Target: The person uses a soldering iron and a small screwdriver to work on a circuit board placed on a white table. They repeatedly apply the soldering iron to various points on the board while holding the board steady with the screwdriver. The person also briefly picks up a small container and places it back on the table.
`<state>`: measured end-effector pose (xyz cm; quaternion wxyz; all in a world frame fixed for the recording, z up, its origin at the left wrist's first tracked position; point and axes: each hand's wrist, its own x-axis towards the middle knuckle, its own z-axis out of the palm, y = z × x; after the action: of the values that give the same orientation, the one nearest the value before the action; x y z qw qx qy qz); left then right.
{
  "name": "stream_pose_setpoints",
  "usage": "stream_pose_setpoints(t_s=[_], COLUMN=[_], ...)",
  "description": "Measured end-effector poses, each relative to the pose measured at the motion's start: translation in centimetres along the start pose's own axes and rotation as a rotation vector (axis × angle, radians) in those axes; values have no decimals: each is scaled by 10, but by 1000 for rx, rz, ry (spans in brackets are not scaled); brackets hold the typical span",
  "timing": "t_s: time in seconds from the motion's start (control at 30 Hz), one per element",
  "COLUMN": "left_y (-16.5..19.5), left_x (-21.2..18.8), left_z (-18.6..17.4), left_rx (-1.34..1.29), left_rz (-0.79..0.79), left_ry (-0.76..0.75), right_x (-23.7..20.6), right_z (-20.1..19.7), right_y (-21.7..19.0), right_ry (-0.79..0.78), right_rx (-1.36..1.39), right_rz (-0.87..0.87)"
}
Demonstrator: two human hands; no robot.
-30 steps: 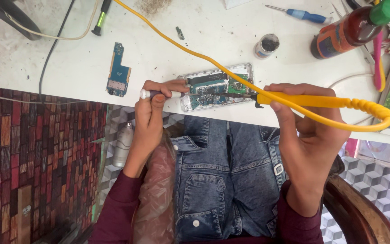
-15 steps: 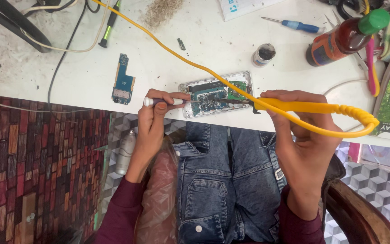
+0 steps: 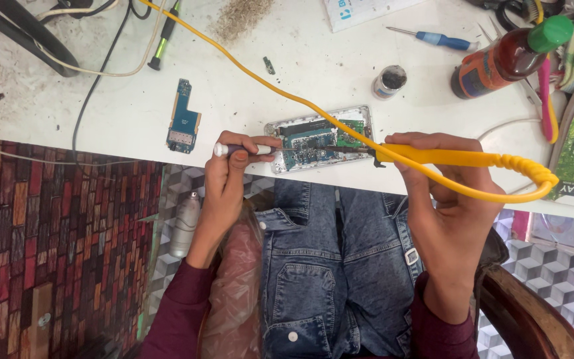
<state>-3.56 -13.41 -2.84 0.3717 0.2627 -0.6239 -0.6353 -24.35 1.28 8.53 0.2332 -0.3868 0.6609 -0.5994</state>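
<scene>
An opened phone (image 3: pixel 319 138) with its green circuit board exposed lies at the white table's near edge. My right hand (image 3: pixel 443 206) grips a yellow soldering iron (image 3: pixel 433 157), whose dark tip rests on the board's right part. Its yellow cord (image 3: pixel 247 63) loops right, then runs up-left across the table. My left hand (image 3: pixel 228 174) pinches a small screwdriver (image 3: pixel 242 149) with a white end cap, its thin shaft pointing right onto the board.
A loose blue circuit board (image 3: pixel 183 125) lies left of the phone. Behind are a small round tin (image 3: pixel 389 81), a blue-handled screwdriver (image 3: pixel 436 40), a brown bottle with a green cap (image 3: pixel 509 56), black and white cables (image 3: pixel 81 63) and a green-black tool (image 3: pixel 163 40).
The view has shifted so the table sits slightly lower and left in frame. Both hands stay on the phone with the same tools.
</scene>
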Motion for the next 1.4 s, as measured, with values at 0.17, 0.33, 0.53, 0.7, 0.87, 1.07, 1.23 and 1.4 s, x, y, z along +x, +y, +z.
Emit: stream_pose_setpoints(t_s=[0.17, 0.33, 0.53, 0.7, 0.87, 1.07, 1.23, 1.4], left_y=[-2, -3, -2, -2, -2, -2, 2, 0], left_x=[-1, -1, -1, -1, -1, -3, 0, -1], left_z=[0, 0, 0, 0, 0, 0, 1, 1], left_rx=[12, 22, 44, 39, 40, 37, 53, 26], left_rz=[4, 6, 4, 8, 6, 13, 18, 7], left_ry=[4, 7, 10, 6, 6, 2, 8, 12], right_x=[0, -1, -2, -1, -1, -3, 2, 1], right_z=[-1, -1, 0, 0, -2, -3, -1, -2], right_y=[1, -1, -2, -2, 0, 5, 2, 4], right_ry=[4, -18, -43, -42, -52, -48, -33, -27], right_rx=[18, -7, -36, -29, 3, -34, -25, -9], right_rz=[13, -6, -44, -46, -46, -80, -65, -64])
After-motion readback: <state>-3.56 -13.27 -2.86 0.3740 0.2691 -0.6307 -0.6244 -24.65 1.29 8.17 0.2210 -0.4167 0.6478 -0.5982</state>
